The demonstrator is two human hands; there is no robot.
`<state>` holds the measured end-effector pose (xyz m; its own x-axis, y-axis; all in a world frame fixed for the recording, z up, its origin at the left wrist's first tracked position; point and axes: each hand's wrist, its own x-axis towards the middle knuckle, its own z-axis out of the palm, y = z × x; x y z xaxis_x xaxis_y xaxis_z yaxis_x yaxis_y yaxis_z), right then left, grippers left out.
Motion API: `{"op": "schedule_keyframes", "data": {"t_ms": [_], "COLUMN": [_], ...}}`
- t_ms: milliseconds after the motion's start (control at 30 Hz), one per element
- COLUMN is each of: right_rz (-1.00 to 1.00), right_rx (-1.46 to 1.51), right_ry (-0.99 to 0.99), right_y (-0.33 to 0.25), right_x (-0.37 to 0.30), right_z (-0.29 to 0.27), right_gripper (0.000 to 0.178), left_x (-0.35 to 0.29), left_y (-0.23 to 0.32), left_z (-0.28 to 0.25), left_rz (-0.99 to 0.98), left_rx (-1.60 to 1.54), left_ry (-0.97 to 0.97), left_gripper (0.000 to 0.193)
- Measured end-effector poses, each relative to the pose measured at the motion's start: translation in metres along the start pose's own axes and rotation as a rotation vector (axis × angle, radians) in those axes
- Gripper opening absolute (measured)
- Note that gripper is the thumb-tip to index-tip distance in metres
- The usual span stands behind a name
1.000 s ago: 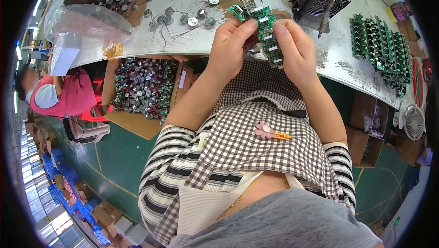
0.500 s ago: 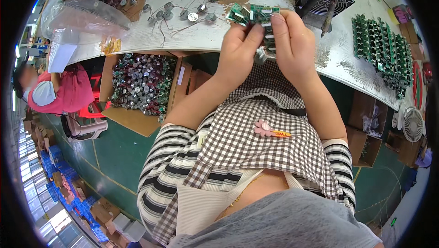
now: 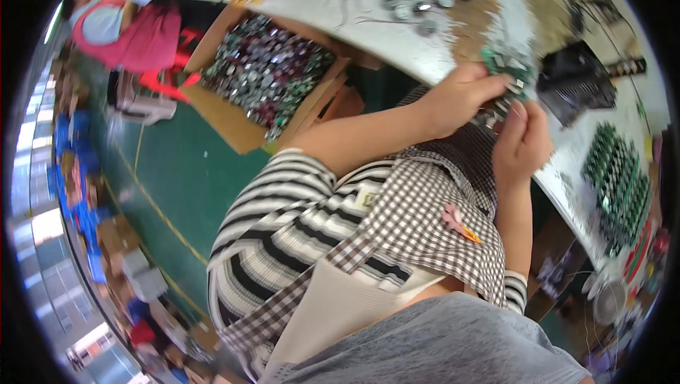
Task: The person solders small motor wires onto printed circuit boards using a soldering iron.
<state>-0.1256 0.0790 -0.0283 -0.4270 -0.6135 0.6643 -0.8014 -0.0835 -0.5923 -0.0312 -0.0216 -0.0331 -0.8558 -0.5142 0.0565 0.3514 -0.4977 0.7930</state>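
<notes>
Green circuit boards (image 3: 520,74), small cluster: at two o'clock in my view, over the bench (image 3: 407,47). My left hand (image 3: 460,97): thumb and fingers pinched on them. My right hand (image 3: 524,139): gripping their lower end. Black fan (image 3: 577,86): between two and three. Board rows (image 3: 615,189): three. Carton (image 3: 219,118) of small metal parts (image 3: 269,65): eleven.

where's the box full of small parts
The cardboard box is in the head view's upper left, at the near edge of the table, left of the left hand.
</notes>
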Motion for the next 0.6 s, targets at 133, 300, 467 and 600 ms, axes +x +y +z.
{"op": "schedule_keyframes", "data": {"t_ms": [133, 300, 467, 600], "right_rz": [-0.031, 0.105, 0.143, 0.084], "right_rx": [0.052, 0.244, 0.431, 0.412], "right_ry": [0.053, 0.054, -0.198, -0.138], "right_y": [0.011, -0.001, 0.012, 0.018], "right_x": [-0.008, -0.001, -0.018, -0.025], "right_z": [0.003, 0.011, 0.016, 0.015], "right_gripper": [0.016, 0.014, 0.021, 0.023], "left_x": [-0.007, -0.042, -0.075, -0.124], "left_y": [0.004, 0.008, 0.070, 0.110], "left_z": [-0.003, -0.013, -0.074, -0.152], "left_rz": [-0.182, 0.197, -0.309, -0.213], "left_rx": [-0.139, 0.680, 0.869, 1.300], "left_ry": [0.008, -0.108, 0.264, 0.597], "left_gripper": [0.025, 0.023, 0.028, 0.025]}}
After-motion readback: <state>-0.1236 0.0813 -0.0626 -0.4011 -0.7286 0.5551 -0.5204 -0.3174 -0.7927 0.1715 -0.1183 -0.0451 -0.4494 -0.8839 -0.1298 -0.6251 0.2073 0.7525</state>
